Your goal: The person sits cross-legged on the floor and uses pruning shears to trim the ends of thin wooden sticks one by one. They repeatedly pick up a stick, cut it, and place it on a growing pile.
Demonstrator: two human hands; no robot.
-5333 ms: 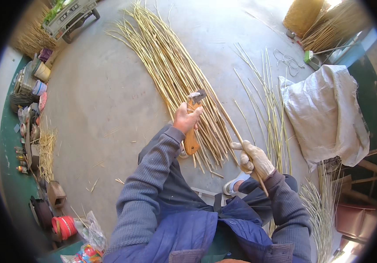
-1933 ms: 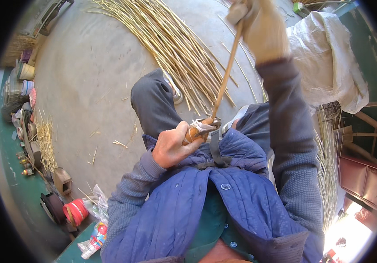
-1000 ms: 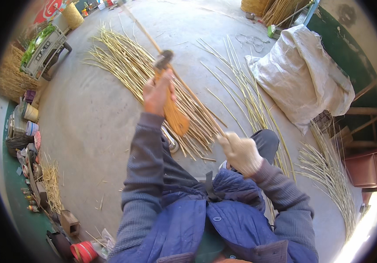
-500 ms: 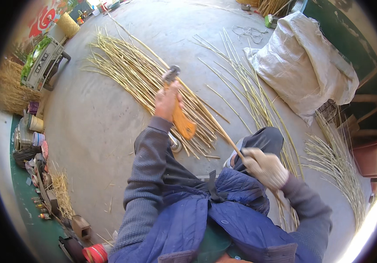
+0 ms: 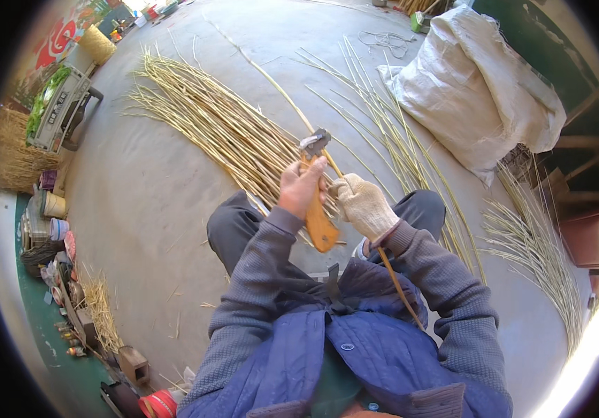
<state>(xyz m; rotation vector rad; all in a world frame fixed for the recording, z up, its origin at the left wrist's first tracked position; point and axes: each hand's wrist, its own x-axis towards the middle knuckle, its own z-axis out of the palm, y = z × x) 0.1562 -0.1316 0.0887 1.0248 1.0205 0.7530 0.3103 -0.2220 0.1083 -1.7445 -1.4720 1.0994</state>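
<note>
My bare left hand (image 5: pixel 301 189) is closed round the curved wooden handle of a hand tool (image 5: pixel 323 230). The tool's grey metal head points away from me. A long, thin stalk (image 5: pixel 271 82) runs from the far floor past the metal head and down toward my lap. Whether the head grips the stalk or only touches it, I cannot tell. In a pale knitted glove, my right hand (image 5: pixel 363 207) is closed on the stalk just below the tool, close beside my left hand. Under and beyond my hands lies a thick bundle of stalks (image 5: pixel 202 118).
Thinner, greener stalks (image 5: pixel 411 150) lie fanned out on the right, with another bunch (image 5: pixel 540 258) farther right. A large white woven sack (image 5: pixel 477 90) stands at the far right. Odds and ends, including a small wooden block (image 5: pixel 133 365), line the left wall.
My left hand and the tool have moved right and nearer to me. My right hand has moved up and left along the stalk, so both hands are now close together.
</note>
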